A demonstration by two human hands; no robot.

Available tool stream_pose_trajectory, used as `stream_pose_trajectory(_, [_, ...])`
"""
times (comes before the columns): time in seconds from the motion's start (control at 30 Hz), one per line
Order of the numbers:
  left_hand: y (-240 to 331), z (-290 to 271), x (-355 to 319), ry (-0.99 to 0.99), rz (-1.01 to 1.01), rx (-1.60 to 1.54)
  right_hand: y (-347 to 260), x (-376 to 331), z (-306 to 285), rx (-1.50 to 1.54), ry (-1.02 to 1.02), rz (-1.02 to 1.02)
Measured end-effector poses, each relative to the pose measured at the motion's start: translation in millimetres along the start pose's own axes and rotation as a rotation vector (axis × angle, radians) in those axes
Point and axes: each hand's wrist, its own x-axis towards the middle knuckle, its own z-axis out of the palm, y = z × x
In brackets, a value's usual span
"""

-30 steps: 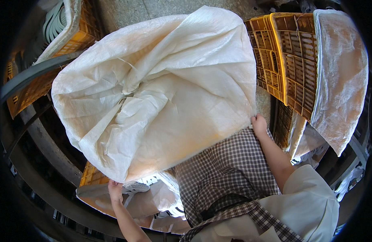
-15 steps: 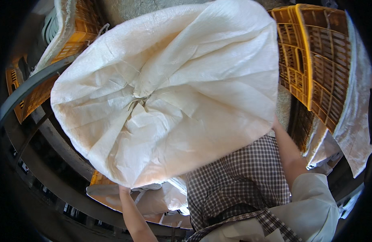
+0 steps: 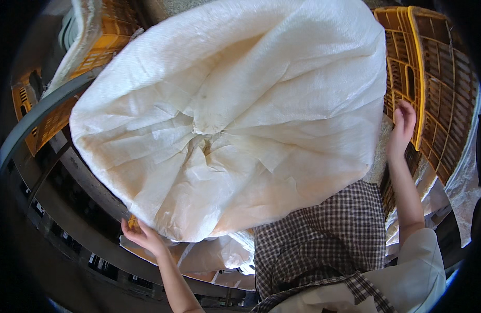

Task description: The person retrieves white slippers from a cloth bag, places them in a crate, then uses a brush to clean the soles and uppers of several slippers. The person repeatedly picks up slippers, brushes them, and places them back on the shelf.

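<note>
A big white woven plastic sack (image 3: 292, 109) fills the middle of the view. Its cloth is spread into a wide round shape, with folds running inward to a gathered, puckered centre. At its lower left edge is my left hand (image 3: 144, 237), fingers parted and holding nothing; I cannot tell whether it touches the cloth. My right hand (image 3: 402, 130) is raised off the sack's right side, fingers loosely bent, with nothing in it. Whatever lies beneath the sack is hidden.
Yellow plastic crates (image 3: 415, 78) stand at the right, close beyond my right hand. More yellow crates (image 3: 107, 39) are at the upper left, one lined with white cloth. A curved grey bar (image 3: 39, 115) runs along the left. My checked apron (image 3: 324, 229) is just below the sack.
Both hands have come out from under the sack's edges and moved outward, the right one upward too. The sack appears larger and slightly shifted right in view.
</note>
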Motion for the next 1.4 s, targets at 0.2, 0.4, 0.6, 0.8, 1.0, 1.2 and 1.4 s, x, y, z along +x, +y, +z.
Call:
stream_pose_trajectory(0.2, [89,119,-14,-0.693,0.841,0.389,-107,-88,187,-0.259,-1.141,-0.984])
stream_pose_trajectory(0.4, [-4,185,18,-1.365,0.605,1.562,41,-13,238,-1.174,-1.215,-0.552])
stream_pose_trajectory(0.6, [26,140,0,-0.805,0.628,0.673,-30,-21,157,-0.541,-0.950,-0.943])
stream_pose_trajectory(0.8, [39,23,45,0.018,0.276,0.434,-30,28,60,-0.221,-0.262,0.066])
stream_pose_trajectory(1.0, [-28,37,102,-0.237,-0.193,-0.158,-42,19,63,0.293,-0.799,0.836])
stream_pose_trajectory(1.2, [-98,-90,191,0.026,-0.253,-0.168,-132,-40,148,0.462,-1.111,0.542])
stream_pose_trajectory(1.4, [-89,-138,236,0.706,-0.148,0.596,-257,-142,299,0.312,-1.390,0.414])
